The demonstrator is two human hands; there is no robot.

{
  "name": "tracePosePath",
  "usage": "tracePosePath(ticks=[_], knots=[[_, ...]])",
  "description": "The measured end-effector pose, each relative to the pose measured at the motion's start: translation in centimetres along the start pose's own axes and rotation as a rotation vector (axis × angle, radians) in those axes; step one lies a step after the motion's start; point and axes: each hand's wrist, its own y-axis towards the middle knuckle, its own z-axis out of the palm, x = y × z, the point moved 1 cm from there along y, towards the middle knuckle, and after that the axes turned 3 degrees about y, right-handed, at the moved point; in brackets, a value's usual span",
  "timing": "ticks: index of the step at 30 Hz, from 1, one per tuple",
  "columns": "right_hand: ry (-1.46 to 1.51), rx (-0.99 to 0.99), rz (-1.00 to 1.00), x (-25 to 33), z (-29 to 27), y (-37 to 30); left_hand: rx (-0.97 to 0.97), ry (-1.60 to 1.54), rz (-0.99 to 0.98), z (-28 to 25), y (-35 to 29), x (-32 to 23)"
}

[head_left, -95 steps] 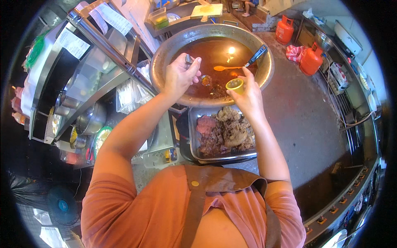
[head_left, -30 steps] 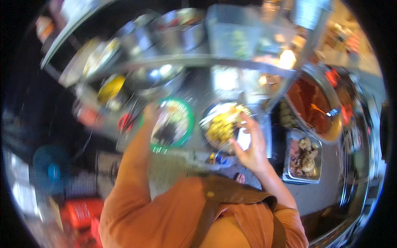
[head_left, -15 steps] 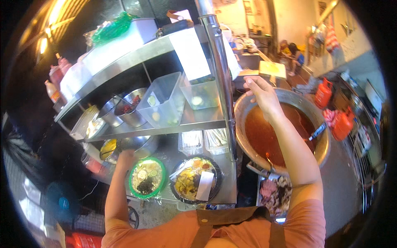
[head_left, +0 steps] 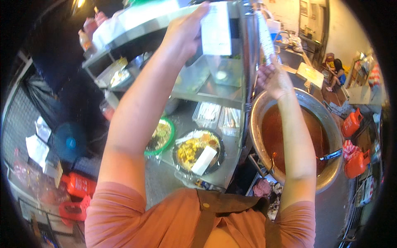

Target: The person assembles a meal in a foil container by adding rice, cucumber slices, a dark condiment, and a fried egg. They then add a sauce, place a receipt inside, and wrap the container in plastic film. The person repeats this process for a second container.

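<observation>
My left hand (head_left: 184, 35) is raised to the upper shelf edge, its fingertips by the left side of a white paper slip (head_left: 216, 31) hanging there. Most of its fingers are hidden or blurred, so I cannot tell if it grips the slip. Beyond the metal post (head_left: 247, 62), my right hand (head_left: 276, 84) is up with fingers loosely bent and apart, just below a second hanging paper strip (head_left: 264, 35). Below stand a green-rimmed plate of food (head_left: 162, 136), partly behind my left arm, and a black plate of rice and yellow pieces (head_left: 188, 151) with a folded white napkin (head_left: 204, 160) on it.
A large metal pot of reddish-brown liquid (head_left: 271, 118) stands at right, a utensil handle (head_left: 332, 155) at its rim. Clear bins (head_left: 225, 74) sit on the middle shelf, baskets of wrapped utensils (head_left: 206, 113) below. Red gas cylinders (head_left: 357, 164) stand far right. A person (head_left: 339, 74) sits behind.
My left hand has risen from beside the bowls on the counter to the hanging slip. My right hand stays raised near the post. The view has tilted and shifted.
</observation>
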Motion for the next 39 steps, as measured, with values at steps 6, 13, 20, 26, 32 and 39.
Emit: tracePosePath(ticks=[6, 13, 20, 26, 32, 39], knots=[[0.192, 0.149, 0.005, 1.5, -2.7, 1.8, 0.05, 0.04, -0.01, -2.2, -3.7, -2.5], [0.07, -0.139, -0.061, 2.5, -2.6, -2.7, 0.285, 0.558, -0.263, -13.2, -13.7, -1.8], [-0.167, -0.119, -0.062, 0.7, -4.0, -0.7, -0.244, 0.467, -0.832, -32.5, -31.5, 25.3], [-0.36, -0.256, -0.262, 0.6, -3.7, -0.3, -0.491, 0.892, -0.509, -31.6, -33.4, 28.6], [-1.221, -0.005, -0.665, 3.4, -8.6, -1.0, -0.152, 1.057, -0.422, -32.3, -33.2, 31.6], [-0.655, -0.152, -0.506, -0.4, 3.5, -2.8, 0.394, 1.53, -0.662, -32.0, -32.7, 26.9]])
